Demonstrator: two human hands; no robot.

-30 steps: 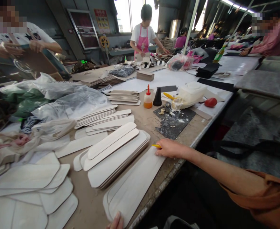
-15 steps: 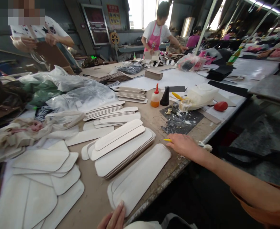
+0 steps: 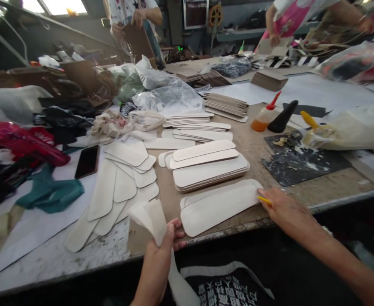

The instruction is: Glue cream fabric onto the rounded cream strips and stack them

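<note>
My left hand [image 3: 160, 259] is closed on a limp off-white fabric strip [image 3: 157, 219], whose top end folds over above the table edge and whose tail hangs toward my lap. At the right, my right hand [image 3: 279, 208] grips a yellow-handled brush [image 3: 265, 200]; the handle tip pokes out past the fingers and a pale tuft shows behind the hand. Its fingertips touch the right end of a long white rounded panel [image 3: 219, 206], which overlaps another panel. Behind lies a neat stack of similar panels [image 3: 211, 172]. Fanned white pieces [image 3: 123, 187] spread to the left.
A glue-smeared black board [image 3: 311, 165] lies right, with a white plastic container [image 3: 349, 129] on its side, an orange-filled bottle [image 3: 265, 117] and a black cone [image 3: 282, 117]. A phone [image 3: 87, 161], teal cloth [image 3: 49, 189] and plastic bags [image 3: 171, 95] sit left. Two people work across the table.
My left hand has left the panel's near end and now holds the fabric strip. My right hand has moved onto the panel's right end. The view has swung left and down.
</note>
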